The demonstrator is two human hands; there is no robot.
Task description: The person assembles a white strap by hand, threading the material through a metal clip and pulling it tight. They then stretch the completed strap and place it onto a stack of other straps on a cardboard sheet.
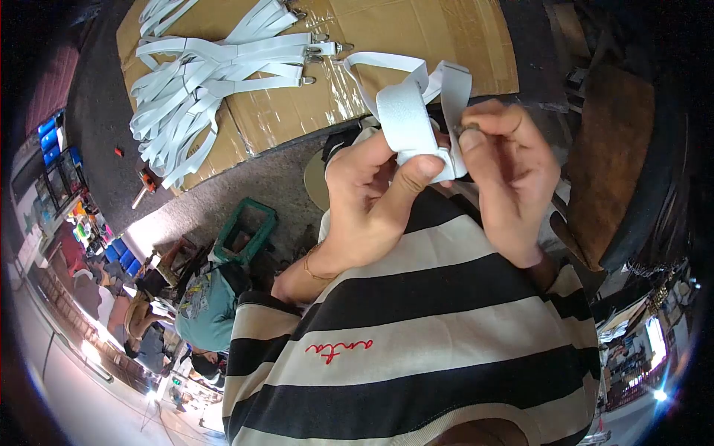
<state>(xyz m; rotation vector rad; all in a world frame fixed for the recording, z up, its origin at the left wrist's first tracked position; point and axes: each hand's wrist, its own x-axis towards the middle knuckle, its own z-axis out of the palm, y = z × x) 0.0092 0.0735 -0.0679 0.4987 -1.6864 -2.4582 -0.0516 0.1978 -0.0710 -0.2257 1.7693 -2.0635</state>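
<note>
A wide white elastic strap [405,119] is looped between my two hands, above my lap. My left hand [353,204] is closed on it, the thumb pressing a folded part from the near side. At the strap's right side, my right hand [513,163] pinches a small dark piece [470,128], too small to name for sure. The fingers partly hide where this piece meets the strap. Part of the strap loops back towards the cardboard. To the left lies a pile of white straps [186,82] with metal clips [316,50] at their ends.
Cardboard [416,30] covers part of the dark table [89,134]. A tool with an orange-and-black handle [147,180] lies near the table's edge. Below are a green plastic frame [242,230] and a person in a green shirt [204,308]. A brown board [613,163] stands at right.
</note>
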